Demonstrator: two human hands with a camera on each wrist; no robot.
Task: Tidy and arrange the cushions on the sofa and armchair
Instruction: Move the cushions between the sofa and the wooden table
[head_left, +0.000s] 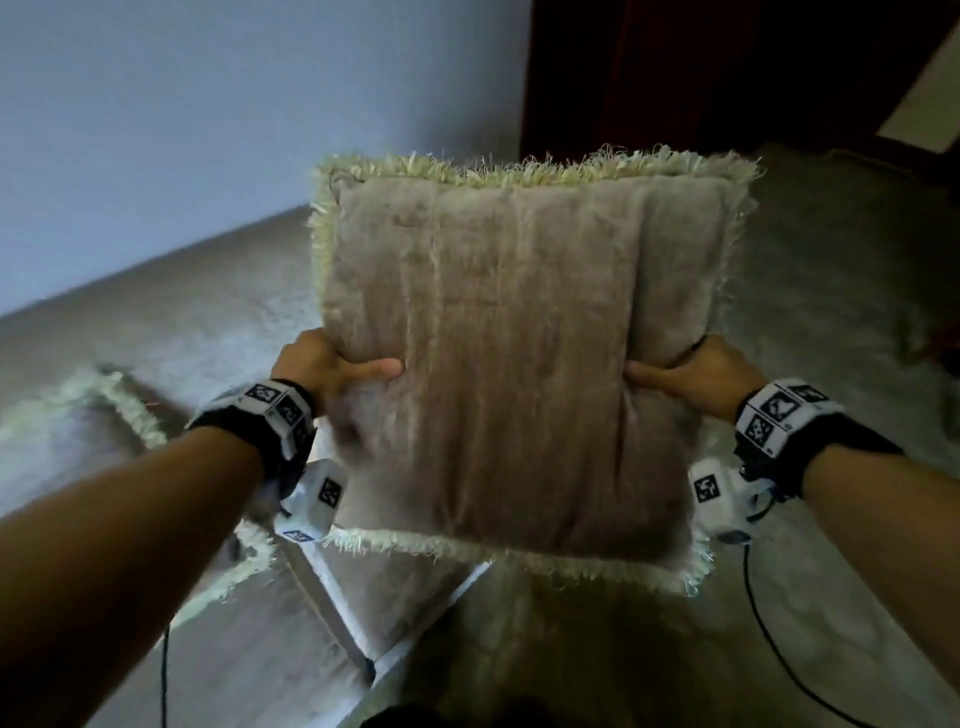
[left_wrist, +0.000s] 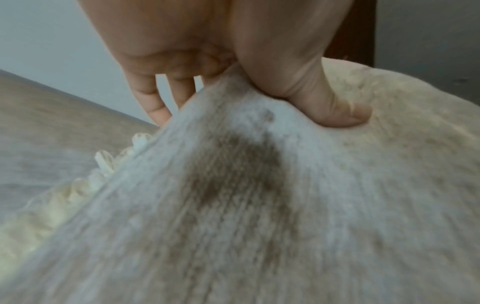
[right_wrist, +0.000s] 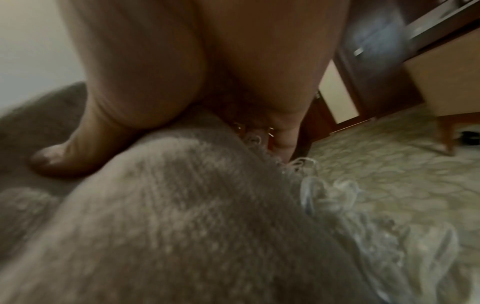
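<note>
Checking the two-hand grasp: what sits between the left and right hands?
Only the fringed cushion. The left hand and right hand grip its opposite side edges, thumbs on the near face. The head view shows it.

Grey-beige sofa (head_left: 171, 322) with textured upholstery, backrest against a pale wall. One fringed cushion (head_left: 124, 410) lies on its seat at left, blurred. More of the same patterned upholstery (head_left: 831, 291) at right; whether it is sofa or armchair can't be told
</note>
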